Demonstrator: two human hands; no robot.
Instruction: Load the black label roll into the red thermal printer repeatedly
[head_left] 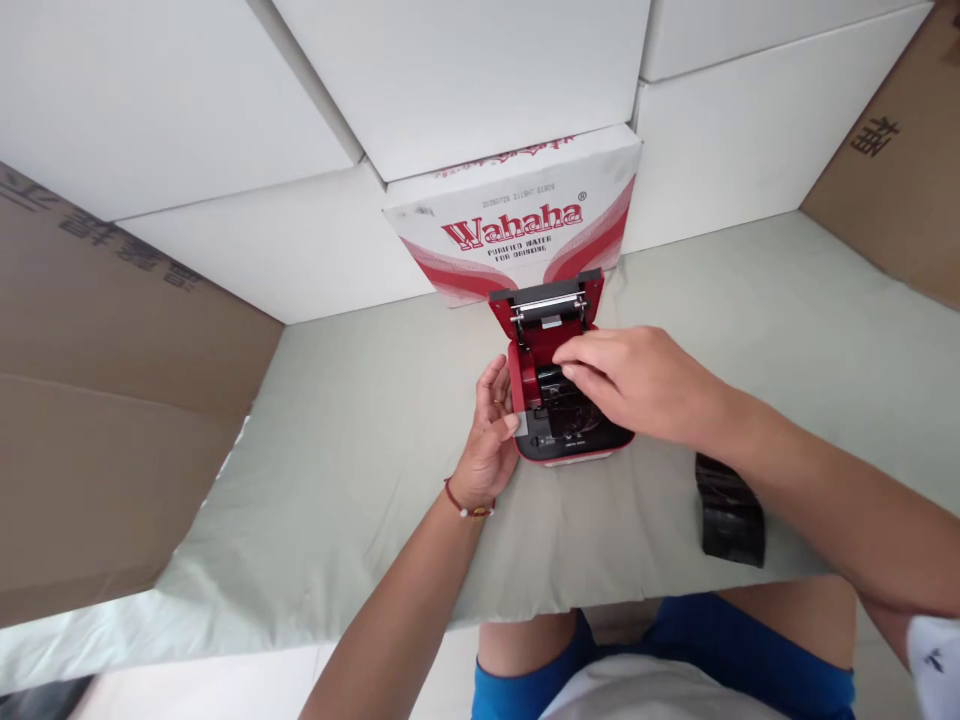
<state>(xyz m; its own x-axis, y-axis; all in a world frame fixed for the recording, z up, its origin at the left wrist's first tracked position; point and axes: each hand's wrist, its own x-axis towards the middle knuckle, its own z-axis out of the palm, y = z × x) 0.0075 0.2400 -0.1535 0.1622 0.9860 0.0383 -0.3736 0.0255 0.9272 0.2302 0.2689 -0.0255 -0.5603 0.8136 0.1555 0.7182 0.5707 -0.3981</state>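
A small red and black printer (537, 372) stands on the pale cloth-covered table (360, 470) with its lid tilted open toward the back. My left hand (487, 440) grips its left side, thumb on the front corner. My right hand (637, 380) reaches over the open compartment with fingers pinched on a black part inside; what they hold is hidden.
A black wrapped roll (729, 510) lies on the table under my right forearm. A white Wahaha water carton (525, 220) stands right behind the printer. White boxes (450, 80) fill the back, brown cardboard (112, 400) walls the left and right (900, 150).
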